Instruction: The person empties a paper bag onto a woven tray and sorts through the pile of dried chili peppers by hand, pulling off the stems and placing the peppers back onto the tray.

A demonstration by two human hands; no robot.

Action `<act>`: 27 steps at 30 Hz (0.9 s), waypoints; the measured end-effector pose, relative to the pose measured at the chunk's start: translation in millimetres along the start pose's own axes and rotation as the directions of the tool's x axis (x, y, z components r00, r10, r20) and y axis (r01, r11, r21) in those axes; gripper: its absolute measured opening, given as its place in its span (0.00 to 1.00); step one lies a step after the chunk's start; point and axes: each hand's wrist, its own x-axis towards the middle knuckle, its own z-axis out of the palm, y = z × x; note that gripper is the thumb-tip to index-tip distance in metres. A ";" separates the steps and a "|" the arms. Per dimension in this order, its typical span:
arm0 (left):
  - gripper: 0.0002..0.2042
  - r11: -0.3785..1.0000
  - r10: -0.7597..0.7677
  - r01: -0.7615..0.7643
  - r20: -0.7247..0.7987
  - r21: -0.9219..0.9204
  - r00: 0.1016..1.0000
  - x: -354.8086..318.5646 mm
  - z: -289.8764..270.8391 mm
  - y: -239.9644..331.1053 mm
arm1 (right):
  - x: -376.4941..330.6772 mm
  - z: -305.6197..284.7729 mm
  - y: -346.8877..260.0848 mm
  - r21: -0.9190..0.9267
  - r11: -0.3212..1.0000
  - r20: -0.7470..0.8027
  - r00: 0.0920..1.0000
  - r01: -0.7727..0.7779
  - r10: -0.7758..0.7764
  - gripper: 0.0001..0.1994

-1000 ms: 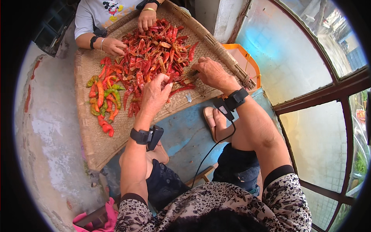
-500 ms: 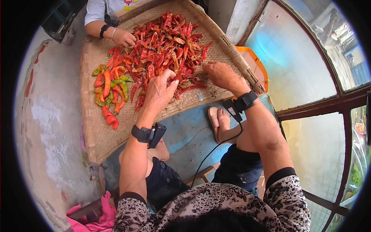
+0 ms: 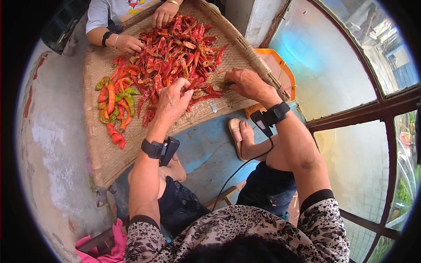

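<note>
While large tan woven tray [image 3: 105, 164] spans upper middle, heap of wrinkled red dried chillies [image 3: 175, 55] covers its centre. Co-worker's pale shirt [image 3: 101, 15], cartoon print [image 3: 134, 4]; co-worker's hands [image 3: 129, 44] at heap. Cluster of smooth red, orange and green peppers [image 3: 111, 100] at left. Left hand [image 3: 173, 101] pinching; right hand [image 3: 249, 84] curled at tray's near right, cannot tell if gripping. Black box-shaped device [image 3: 259, 119] strapped below right hand, pale label [image 3: 262, 125] unreadably small. In left hand's pinch: narrow red chilli piece [image 3: 192, 83], at heap's near edge.
</note>
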 end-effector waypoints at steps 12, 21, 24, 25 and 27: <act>0.07 0.997 0.078 -0.078 0.013 0.017 0.997 11.5 17.8 6.6 | 1.5 8.8 -11.2 -0.221 0.975 -0.128 0.991 0.003 -0.032 0.10; 0.08 0.993 0.121 -0.120 -0.037 0.005 0.992 11.5 17.5 1.6 | -19.3 -59.5 17.4 -0.085 0.943 -0.609 0.766 -0.321 0.206 0.04; 0.08 0.996 0.036 -0.039 -0.033 -0.079 0.999 10.9 17.7 9.4 | -34.6 -59.3 22.5 -0.143 0.868 -0.616 0.729 -0.475 0.298 0.07; 0.08 0.996 0.043 -0.045 -0.030 -0.072 0.999 12.2 19.5 9.7 | -38.5 -58.7 19.1 -0.209 0.826 -0.638 0.713 -0.524 0.291 0.09; 0.09 0.992 0.014 -0.018 -0.029 -0.125 0.999 16.0 25.3 8.3 | -29.8 -53.1 8.5 -0.048 0.953 -0.572 0.790 -0.300 0.220 0.20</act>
